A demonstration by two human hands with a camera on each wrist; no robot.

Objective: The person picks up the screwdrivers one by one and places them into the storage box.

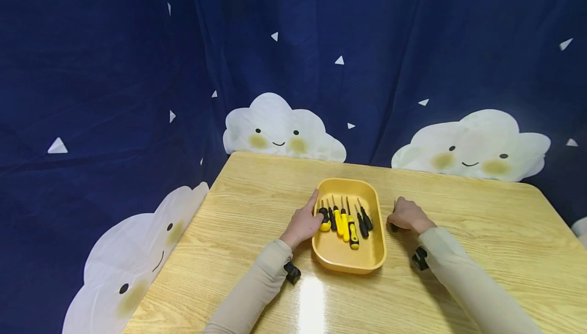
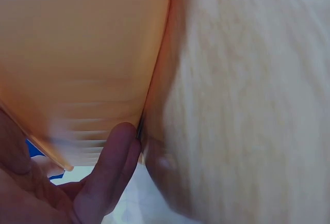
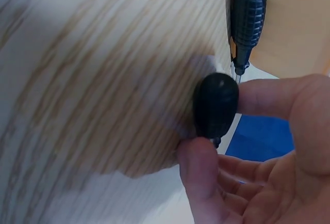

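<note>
A yellow plastic tray (image 1: 349,262) on the table holds several screwdrivers (image 1: 344,224) with black or yellow handles, shafts toward the far end. My left hand (image 1: 302,226) grips the tray's left side, thumb over the rim, other fingers (image 2: 114,154) against the outer wall. Just right of the tray, my right hand (image 1: 408,215) pinches a black-handled screwdriver (image 3: 216,105) between thumb and finger, low over the table. Another black-handled screwdriver (image 3: 249,17) lies close by, beside the tray. The shaft of the pinched one is mostly hidden by the hand.
The light wooden table (image 1: 257,186) reaches back to a dark blue curtain (image 1: 293,69) printed with white clouds and triangles. Each wrist wears a small black camera, such as the left wrist's camera (image 1: 292,273).
</note>
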